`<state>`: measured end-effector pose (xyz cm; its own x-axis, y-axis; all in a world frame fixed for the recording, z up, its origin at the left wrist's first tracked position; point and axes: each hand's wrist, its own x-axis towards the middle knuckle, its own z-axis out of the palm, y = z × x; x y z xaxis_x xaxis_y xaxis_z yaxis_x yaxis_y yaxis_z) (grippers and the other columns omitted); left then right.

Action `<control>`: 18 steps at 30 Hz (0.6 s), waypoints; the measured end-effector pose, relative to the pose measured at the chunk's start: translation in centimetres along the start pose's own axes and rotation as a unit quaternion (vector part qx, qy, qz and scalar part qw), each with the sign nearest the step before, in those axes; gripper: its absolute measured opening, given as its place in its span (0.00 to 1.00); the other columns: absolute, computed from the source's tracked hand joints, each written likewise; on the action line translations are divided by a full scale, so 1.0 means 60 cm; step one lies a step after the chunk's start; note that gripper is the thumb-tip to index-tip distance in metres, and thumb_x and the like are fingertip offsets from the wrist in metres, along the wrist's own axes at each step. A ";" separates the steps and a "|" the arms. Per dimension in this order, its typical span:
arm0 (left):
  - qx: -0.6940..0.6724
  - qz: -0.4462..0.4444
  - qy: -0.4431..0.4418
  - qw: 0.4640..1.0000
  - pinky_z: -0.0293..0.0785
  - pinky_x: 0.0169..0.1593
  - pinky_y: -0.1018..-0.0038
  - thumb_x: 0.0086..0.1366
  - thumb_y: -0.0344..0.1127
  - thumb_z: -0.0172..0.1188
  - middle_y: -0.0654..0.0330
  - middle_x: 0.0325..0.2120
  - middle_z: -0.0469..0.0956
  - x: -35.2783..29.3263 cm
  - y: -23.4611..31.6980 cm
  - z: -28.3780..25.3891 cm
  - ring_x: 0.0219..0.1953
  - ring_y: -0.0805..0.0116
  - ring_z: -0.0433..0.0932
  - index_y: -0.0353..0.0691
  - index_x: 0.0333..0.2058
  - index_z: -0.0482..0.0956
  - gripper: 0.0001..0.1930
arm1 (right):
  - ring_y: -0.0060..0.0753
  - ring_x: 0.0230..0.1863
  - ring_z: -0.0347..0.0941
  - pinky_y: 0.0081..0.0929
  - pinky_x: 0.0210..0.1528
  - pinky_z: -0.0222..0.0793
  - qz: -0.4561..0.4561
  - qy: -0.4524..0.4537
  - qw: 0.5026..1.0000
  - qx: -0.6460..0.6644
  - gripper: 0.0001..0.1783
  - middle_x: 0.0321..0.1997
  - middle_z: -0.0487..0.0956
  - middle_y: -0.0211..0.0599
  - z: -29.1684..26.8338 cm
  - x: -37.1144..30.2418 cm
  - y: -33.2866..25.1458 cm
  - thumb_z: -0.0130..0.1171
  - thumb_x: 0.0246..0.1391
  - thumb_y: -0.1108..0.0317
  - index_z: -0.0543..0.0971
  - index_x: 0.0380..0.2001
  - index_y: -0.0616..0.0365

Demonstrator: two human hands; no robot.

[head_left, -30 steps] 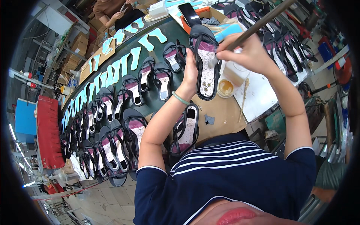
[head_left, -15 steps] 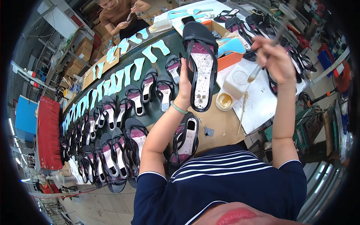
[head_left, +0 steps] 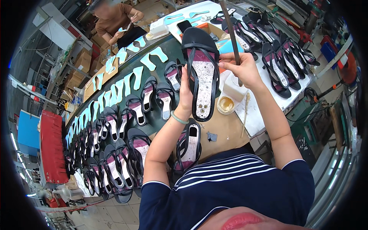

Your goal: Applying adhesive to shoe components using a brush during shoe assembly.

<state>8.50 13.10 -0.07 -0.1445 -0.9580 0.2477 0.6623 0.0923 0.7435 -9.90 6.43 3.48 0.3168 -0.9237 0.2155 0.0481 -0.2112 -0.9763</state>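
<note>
1. Support the sandal (head_left: 203, 76) firmly: it is raised above the surface (head_left: 172, 46), toe end away from the person, its speckled insole facing up. The left hand (head_left: 185, 94) curls around its left edge; the fingers underneath are hidden.
2. Make the right hand (head_left: 245, 71) do two jobs with care: thumb and fingertips come together at the sandal's right edge, by the straps, while the same hand grips a long stick (head_left: 231, 36). Whether they pinch a strap or only touch the rim, I cannot tell.
3. Angle the stick clear of the straps and insole; its lower end points towards the white tub (head_left: 234, 90), and a careless tilt could smear or snag.
4. Handle the straps lightly, since they look pliable and could twist under a hard pull.
5. Mind the open jar (head_left: 226, 112) just beside the sandal's heel end; a dipped wrist could knock it.
</note>
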 end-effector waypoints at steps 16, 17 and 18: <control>0.018 -0.042 0.014 0.999 0.79 0.29 0.72 0.68 0.64 0.31 0.52 0.38 0.76 0.001 -0.004 -0.004 0.29 0.64 0.80 0.42 0.55 0.62 0.33 | 0.22 0.29 0.78 0.20 0.35 0.73 -0.056 -0.005 0.998 -0.027 0.05 0.26 0.81 0.38 0.005 0.016 0.005 0.61 0.48 0.78 0.81 0.29 0.70; 0.013 -0.045 0.013 0.999 0.79 0.28 0.72 0.68 0.64 0.31 0.52 0.38 0.76 0.002 -0.004 -0.005 0.29 0.64 0.80 0.42 0.55 0.62 0.33 | 0.22 0.29 0.77 0.20 0.35 0.73 -0.061 -0.010 0.998 -0.028 0.05 0.26 0.81 0.38 0.006 0.017 0.006 0.61 0.49 0.77 0.81 0.29 0.69; 0.008 -0.046 0.010 0.999 0.79 0.28 0.72 0.68 0.64 0.31 0.52 0.38 0.76 0.003 -0.003 -0.004 0.29 0.64 0.79 0.42 0.55 0.62 0.33 | 0.21 0.29 0.77 0.19 0.34 0.72 -0.063 -0.002 0.997 -0.045 0.05 0.26 0.81 0.37 0.005 0.017 0.005 0.61 0.50 0.76 0.81 0.30 0.69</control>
<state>8.52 12.86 -0.34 -0.1889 -0.9680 0.1654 0.6350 0.0081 0.7725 -9.25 5.52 3.41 0.3171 -0.8869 0.3360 0.0018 -0.3537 -0.9353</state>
